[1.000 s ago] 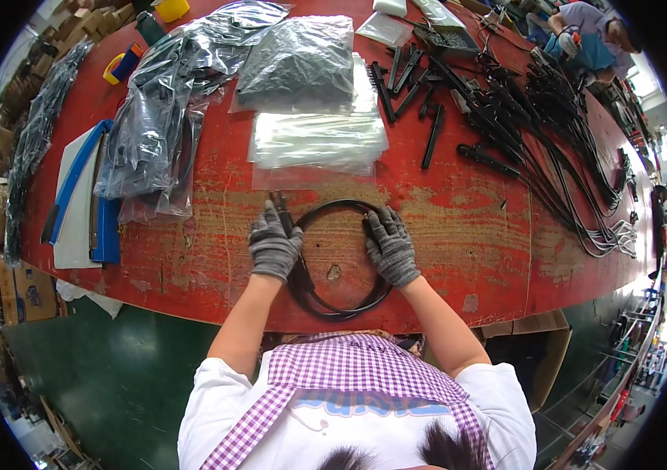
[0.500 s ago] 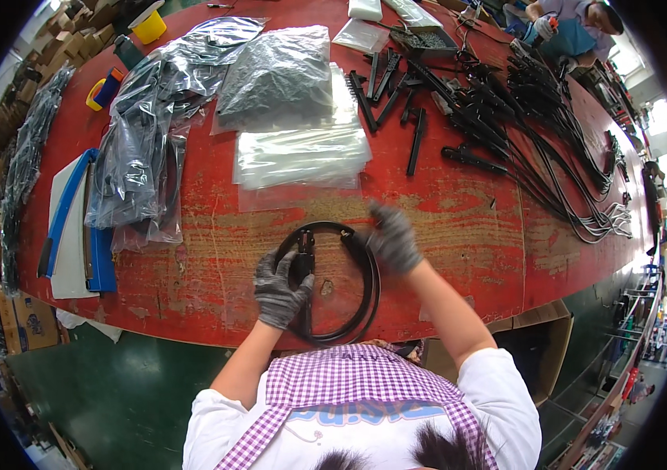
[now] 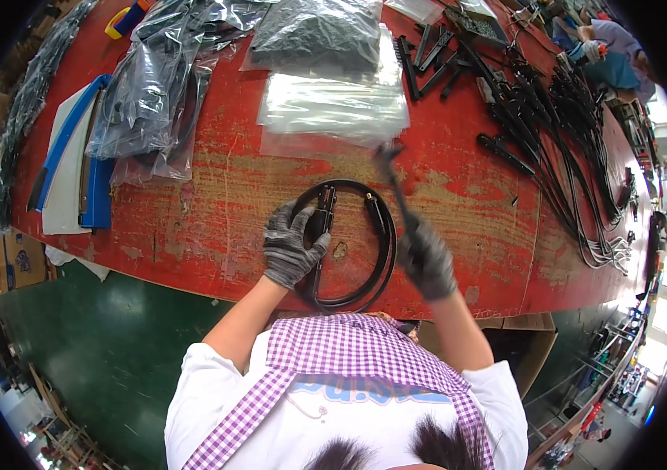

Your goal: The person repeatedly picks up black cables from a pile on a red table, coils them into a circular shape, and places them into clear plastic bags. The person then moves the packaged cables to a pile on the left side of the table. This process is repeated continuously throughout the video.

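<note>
The gloved left hand (image 3: 294,251) has its grip closed on the left side of a black cable coil (image 3: 387,243), by a two-pronged dark end fitting (image 3: 325,210). The coil lies on the red worktop (image 3: 224,262), midway along its near edge and almost at it. The gloved right hand (image 3: 427,262), just right of the coil, has its grip wrapped around a slender black part (image 3: 398,190), which points toward the far edge; its bent tip is too blurred to identify.

The step in hand looks like steadying the coil with one hand while the other manages the loose part. The next move seems to call for a firm left hold, so that the loops stay together, and a clear path for the right hand over the coil's rim.

Counted: one coil, with one brass-tipped end (image 3: 372,202) showing inside its upper right; one part in the right hand; one stack of clear bags (image 3: 333,110) beyond the coil, its layers uncountable; one filled bag (image 3: 314,39) lying over the stack. At least four slim black pieces (image 3: 409,70) lie toward the far edge. The black cables (image 3: 560,164) near the right edge overlap too much to count.
</note>
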`<action>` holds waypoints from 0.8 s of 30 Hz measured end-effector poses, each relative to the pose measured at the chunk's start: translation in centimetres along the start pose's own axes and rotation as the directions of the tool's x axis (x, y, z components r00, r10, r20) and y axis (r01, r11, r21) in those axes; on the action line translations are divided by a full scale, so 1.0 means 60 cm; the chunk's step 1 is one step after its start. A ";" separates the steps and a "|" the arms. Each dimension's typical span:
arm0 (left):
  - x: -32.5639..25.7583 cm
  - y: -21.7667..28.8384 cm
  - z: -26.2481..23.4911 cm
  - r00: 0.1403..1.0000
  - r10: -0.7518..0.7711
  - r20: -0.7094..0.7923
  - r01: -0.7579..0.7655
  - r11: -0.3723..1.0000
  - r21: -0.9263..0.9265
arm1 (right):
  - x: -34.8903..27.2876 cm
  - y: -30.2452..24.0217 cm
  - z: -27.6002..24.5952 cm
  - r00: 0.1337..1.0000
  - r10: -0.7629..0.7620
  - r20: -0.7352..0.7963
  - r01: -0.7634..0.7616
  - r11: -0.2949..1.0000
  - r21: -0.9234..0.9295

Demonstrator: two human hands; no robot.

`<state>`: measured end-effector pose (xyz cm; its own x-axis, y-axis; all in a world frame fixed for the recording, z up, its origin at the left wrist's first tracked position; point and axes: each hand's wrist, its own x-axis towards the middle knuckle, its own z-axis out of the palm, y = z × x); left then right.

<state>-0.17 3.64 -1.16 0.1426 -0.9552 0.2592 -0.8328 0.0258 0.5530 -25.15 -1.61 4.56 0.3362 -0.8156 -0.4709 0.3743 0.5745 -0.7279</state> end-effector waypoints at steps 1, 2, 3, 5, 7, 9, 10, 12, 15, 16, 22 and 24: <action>0.001 -0.001 0.000 1.000 0.001 0.008 -0.001 1.000 -0.007 | -0.033 0.023 0.007 0.991 0.130 0.036 -0.132 0.987 0.088; 0.001 0.000 0.000 1.000 0.008 0.017 -0.007 1.000 -0.017 | -0.062 0.043 0.015 0.984 0.169 0.049 -0.173 0.979 0.109; 0.001 0.001 -0.002 1.000 0.001 0.027 -0.001 1.000 -0.016 | -0.082 0.060 0.024 0.976 0.208 0.066 -0.215 0.968 0.127; 0.006 0.008 -0.007 1.000 0.014 0.016 -0.014 1.000 0.017 | -0.103 0.093 0.046 0.953 0.302 0.024 -0.303 0.950 0.071; 0.003 0.011 -0.008 1.000 0.020 0.013 -0.020 0.999 0.027 | -0.108 0.110 0.051 0.930 0.365 0.049 -0.362 0.931 -0.054; 0.003 0.012 -0.007 1.000 0.027 0.014 -0.027 0.999 0.017 | -0.095 0.151 0.029 0.990 0.024 0.139 0.061 0.815 -0.577; -0.002 0.015 -0.010 1.000 -0.001 0.023 0.000 1.000 0.016 | -0.086 0.162 0.024 0.959 -0.113 0.260 0.275 0.599 -0.752; -0.024 0.020 -0.016 0.998 -0.055 0.030 0.054 0.998 0.020 | -0.067 0.091 0.054 0.954 -0.035 0.298 0.296 0.281 -0.913; -0.038 0.014 -0.018 0.999 -0.042 -0.005 0.042 0.999 -0.007 | -0.005 0.029 0.064 0.942 -0.077 0.328 0.335 0.305 -0.891; -0.038 0.014 -0.017 0.999 -0.034 -0.010 0.033 0.999 -0.015 | 0.028 0.004 0.077 0.967 -0.097 0.236 0.250 0.536 -0.806; -0.015 0.019 -0.043 0.999 -0.052 0.000 0.051 0.995 -0.082 | 0.275 -0.063 0.110 0.754 -0.423 0.502 0.393 -0.322 -0.861; -0.006 0.009 -0.057 0.995 -0.073 -0.064 0.065 0.990 -0.125 | 0.304 -0.043 0.113 0.757 -0.378 0.533 0.415 -0.352 -0.839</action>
<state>1.15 5.02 1.73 0.2369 -0.9338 0.2683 -0.7484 0.0007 0.6632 -14.15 -17.49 1.23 0.5738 -0.7981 0.1840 -0.7173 -0.5981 -0.3574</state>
